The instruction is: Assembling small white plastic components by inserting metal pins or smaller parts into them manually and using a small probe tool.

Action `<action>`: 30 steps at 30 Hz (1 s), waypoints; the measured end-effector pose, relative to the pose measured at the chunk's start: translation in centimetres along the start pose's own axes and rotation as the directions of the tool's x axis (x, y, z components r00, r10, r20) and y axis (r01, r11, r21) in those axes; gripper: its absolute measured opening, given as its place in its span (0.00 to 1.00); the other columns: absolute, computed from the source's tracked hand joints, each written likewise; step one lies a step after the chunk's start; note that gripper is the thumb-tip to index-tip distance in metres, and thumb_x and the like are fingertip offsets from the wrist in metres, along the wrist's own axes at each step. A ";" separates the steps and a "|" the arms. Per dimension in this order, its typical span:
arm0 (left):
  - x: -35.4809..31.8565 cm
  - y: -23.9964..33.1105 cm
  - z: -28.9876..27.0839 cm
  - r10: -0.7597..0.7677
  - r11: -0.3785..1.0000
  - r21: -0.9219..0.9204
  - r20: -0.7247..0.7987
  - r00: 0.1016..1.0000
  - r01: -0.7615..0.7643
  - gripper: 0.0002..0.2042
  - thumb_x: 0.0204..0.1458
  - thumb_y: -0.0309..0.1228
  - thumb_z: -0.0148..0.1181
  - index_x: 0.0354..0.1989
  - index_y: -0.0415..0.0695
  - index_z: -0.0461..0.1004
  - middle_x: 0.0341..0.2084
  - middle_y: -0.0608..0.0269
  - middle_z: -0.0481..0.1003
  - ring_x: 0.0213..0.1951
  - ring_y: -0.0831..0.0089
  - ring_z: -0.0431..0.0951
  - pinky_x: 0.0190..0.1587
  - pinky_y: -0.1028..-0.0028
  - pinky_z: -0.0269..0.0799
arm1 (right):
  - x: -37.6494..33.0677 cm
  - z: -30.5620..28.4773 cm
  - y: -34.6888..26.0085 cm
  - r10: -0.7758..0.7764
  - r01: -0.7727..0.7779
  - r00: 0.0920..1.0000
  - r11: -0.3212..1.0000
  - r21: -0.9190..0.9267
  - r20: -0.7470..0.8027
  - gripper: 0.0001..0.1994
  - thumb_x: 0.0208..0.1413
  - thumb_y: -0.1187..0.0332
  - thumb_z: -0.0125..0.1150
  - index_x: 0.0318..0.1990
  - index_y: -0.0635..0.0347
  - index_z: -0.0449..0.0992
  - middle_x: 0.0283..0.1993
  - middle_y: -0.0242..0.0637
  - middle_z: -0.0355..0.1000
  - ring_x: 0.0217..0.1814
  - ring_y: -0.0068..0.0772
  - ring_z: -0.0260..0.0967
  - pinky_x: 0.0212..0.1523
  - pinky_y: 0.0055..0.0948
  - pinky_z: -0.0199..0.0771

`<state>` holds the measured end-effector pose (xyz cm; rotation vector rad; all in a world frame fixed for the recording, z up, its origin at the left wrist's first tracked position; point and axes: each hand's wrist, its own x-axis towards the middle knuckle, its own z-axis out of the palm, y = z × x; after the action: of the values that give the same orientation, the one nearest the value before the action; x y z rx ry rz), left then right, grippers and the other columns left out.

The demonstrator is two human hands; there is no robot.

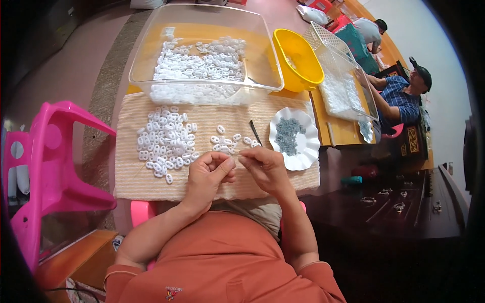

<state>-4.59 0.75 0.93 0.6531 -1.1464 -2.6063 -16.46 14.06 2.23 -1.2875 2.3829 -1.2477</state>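
Note:
My left hand (208,174) and my right hand (269,170) meet over the near part of the table, fingertips almost touching. Both are closed in a pinch, and whatever sits between the fingers is too small to make out. Just beyond them lies a small group of white oval plastic pieces (221,140), each with two holes. A larger heap of the same pieces (166,136) spreads to the left. Right of my right hand, a white wavy-rimmed plate (306,153) carries many tiny grey-blue parts (288,135). A thin black tool (255,131) rests left of the plate.
A large clear bin (273,83) with many white pieces stands at the table's far side, beside a yellow basin (303,55). A striped cloth (126,177) covers the table. At left is a pink chair (50,166). Another person (401,98) sits at right by a second clear bin (366,103).

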 end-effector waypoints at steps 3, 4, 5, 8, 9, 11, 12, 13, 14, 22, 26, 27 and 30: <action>0.0 -0.1 0.1 -0.032 0.999 0.039 0.076 0.997 0.029 0.04 0.56 0.28 0.58 0.35 0.41 0.73 0.28 0.66 0.76 0.29 0.80 0.76 0.33 0.79 0.76 | -0.6 -0.2 -0.9 0.028 -0.040 0.998 0.965 0.258 0.050 0.05 0.51 0.79 0.64 0.35 0.67 0.76 0.29 0.36 0.75 0.31 0.21 0.71 0.30 0.21 0.70; -0.1 -0.2 0.0 -0.047 0.999 0.028 0.098 0.994 0.044 0.05 0.56 0.28 0.58 0.36 0.40 0.73 0.28 0.64 0.76 0.29 0.80 0.76 0.34 0.79 0.76 | -0.7 -0.2 -1.2 0.043 -0.075 0.995 0.929 0.361 0.094 0.04 0.51 0.79 0.63 0.35 0.67 0.76 0.29 0.35 0.74 0.31 0.21 0.71 0.31 0.21 0.70; -0.1 -0.2 -0.1 -0.060 0.998 0.017 0.119 0.991 0.059 0.05 0.56 0.28 0.58 0.36 0.40 0.73 0.29 0.63 0.77 0.29 0.79 0.76 0.34 0.79 0.76 | -0.8 -0.3 -1.4 0.051 -0.111 0.989 0.881 0.461 0.140 0.03 0.51 0.80 0.63 0.34 0.67 0.77 0.30 0.34 0.74 0.31 0.20 0.70 0.31 0.20 0.70; 0.1 -0.4 -0.5 -0.077 0.997 0.029 0.202 0.976 0.073 0.05 0.56 0.27 0.58 0.36 0.39 0.72 0.29 0.63 0.77 0.30 0.78 0.77 0.35 0.79 0.77 | -1.1 -1.0 -0.8 0.070 -0.175 0.976 0.810 0.560 0.204 0.03 0.51 0.80 0.64 0.34 0.67 0.77 0.32 0.36 0.74 0.33 0.22 0.71 0.34 0.20 0.71; 0.0 -0.3 -0.5 -0.078 0.997 0.029 0.209 0.975 0.074 0.05 0.56 0.27 0.58 0.36 0.39 0.72 0.29 0.63 0.77 0.30 0.78 0.77 0.35 0.79 0.77 | -1.1 -1.3 -0.7 0.049 -0.177 0.971 0.808 0.562 0.235 0.04 0.51 0.80 0.63 0.34 0.68 0.77 0.33 0.36 0.73 0.35 0.23 0.71 0.34 0.20 0.72; -0.2 0.0 -0.3 -0.171 0.984 -0.012 0.244 0.955 0.179 0.05 0.55 0.26 0.59 0.36 0.39 0.72 0.29 0.63 0.77 0.30 0.78 0.77 0.36 0.79 0.77 | -1.2 -1.8 -0.5 0.030 -0.179 0.966 0.794 0.581 0.256 0.04 0.52 0.79 0.63 0.35 0.67 0.77 0.33 0.35 0.74 0.35 0.23 0.72 0.36 0.20 0.71; -0.2 0.1 -0.2 -0.172 0.984 -0.011 0.248 0.953 0.180 0.05 0.55 0.26 0.59 0.36 0.39 0.72 0.29 0.63 0.77 0.30 0.78 0.77 0.36 0.79 0.77 | -1.3 -2.0 -0.5 0.009 -0.184 0.959 0.778 0.601 0.282 0.05 0.53 0.78 0.62 0.37 0.67 0.77 0.32 0.34 0.74 0.36 0.22 0.72 0.38 0.21 0.71; -0.3 0.2 -0.2 -0.209 0.975 -0.023 0.269 0.940 0.223 0.05 0.54 0.26 0.60 0.36 0.38 0.72 0.29 0.62 0.77 0.30 0.77 0.77 0.36 0.79 0.77 | -1.3 -2.2 -0.7 0.011 -0.182 0.960 0.780 0.599 0.278 0.05 0.53 0.78 0.62 0.37 0.67 0.77 0.32 0.34 0.74 0.36 0.22 0.72 0.38 0.21 0.71; -0.3 0.3 -0.2 -0.247 0.963 -0.035 0.289 0.925 0.268 0.06 0.54 0.25 0.60 0.36 0.38 0.72 0.29 0.62 0.77 0.30 0.77 0.78 0.36 0.78 0.77 | -1.5 -2.3 -0.9 0.057 -0.258 0.946 0.731 0.631 0.320 0.05 0.53 0.78 0.61 0.38 0.66 0.77 0.33 0.35 0.74 0.36 0.23 0.72 0.38 0.21 0.71; -0.6 0.5 -0.1 -0.317 0.939 -0.034 0.305 0.898 0.343 0.09 0.53 0.24 0.61 0.42 0.38 0.72 0.30 0.63 0.75 0.31 0.78 0.77 0.36 0.77 0.78 | -2.7 -6.3 1.7 0.230 -0.230 0.972 0.973 0.001 -0.052 0.09 0.51 0.80 0.61 0.41 0.67 0.76 0.35 0.37 0.74 0.35 0.26 0.73 0.35 0.23 0.72; -0.5 0.3 -0.1 -0.317 0.941 -0.018 0.305 0.898 0.338 0.11 0.54 0.24 0.60 0.45 0.39 0.72 0.30 0.65 0.75 0.30 0.78 0.77 0.36 0.77 0.78 | -2.8 -10.0 3.7 0.199 -0.278 0.956 0.847 -0.452 -0.215 0.10 0.47 0.77 0.62 0.39 0.62 0.76 0.33 0.41 0.75 0.36 0.37 0.75 0.38 0.31 0.73; -0.6 0.3 0.0 -0.317 0.941 -0.018 0.306 0.898 0.338 0.11 0.54 0.24 0.60 0.45 0.39 0.72 0.30 0.65 0.75 0.30 0.78 0.77 0.36 0.77 0.78 | -2.9 -10.4 4.2 0.199 -0.279 0.956 0.846 -0.454 -0.216 0.10 0.47 0.77 0.62 0.39 0.62 0.76 0.33 0.41 0.75 0.36 0.37 0.75 0.38 0.31 0.73; -0.5 0.2 0.1 -0.312 0.944 -0.016 0.286 0.906 0.330 0.10 0.54 0.24 0.59 0.44 0.40 0.73 0.29 0.64 0.75 0.30 0.77 0.77 0.34 0.77 0.77 | -2.7 -10.8 5.0 0.139 -0.220 0.974 0.752 -0.621 -0.177 0.11 0.45 0.74 0.62 0.39 0.61 0.77 0.34 0.42 0.75 0.37 0.45 0.73 0.41 0.37 0.72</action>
<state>-4.14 0.84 1.31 0.5059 -1.1017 -3.0850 -23.15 23.90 4.85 -1.0834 3.0825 -0.4567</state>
